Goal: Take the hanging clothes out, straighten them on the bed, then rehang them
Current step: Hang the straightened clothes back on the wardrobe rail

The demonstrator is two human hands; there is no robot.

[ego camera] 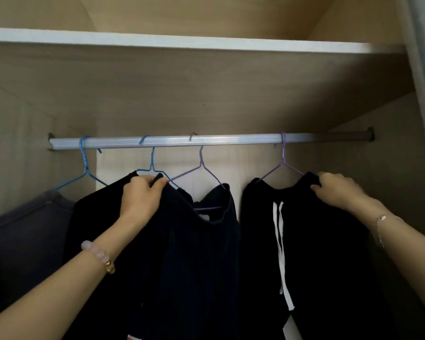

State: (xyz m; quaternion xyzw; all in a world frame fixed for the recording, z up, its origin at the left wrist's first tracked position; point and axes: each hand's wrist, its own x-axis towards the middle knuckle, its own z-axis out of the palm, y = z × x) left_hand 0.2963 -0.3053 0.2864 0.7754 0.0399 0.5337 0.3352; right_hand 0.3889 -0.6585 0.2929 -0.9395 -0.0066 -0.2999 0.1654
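Left hand [142,192] grips black garment [91,217]; right hand [336,190] pinches drawstring trousers [317,253] (hems cut off).

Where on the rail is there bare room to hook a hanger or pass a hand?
The rail is bare between the middle purple hanger and the right purple hanger, and from there to the right bracket. Leftward is crowded: hangers close, dark garments overlapping.

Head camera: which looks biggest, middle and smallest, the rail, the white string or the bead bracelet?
1. Rail
2. White string
3. Bead bracelet, smallest though nearest the camera.
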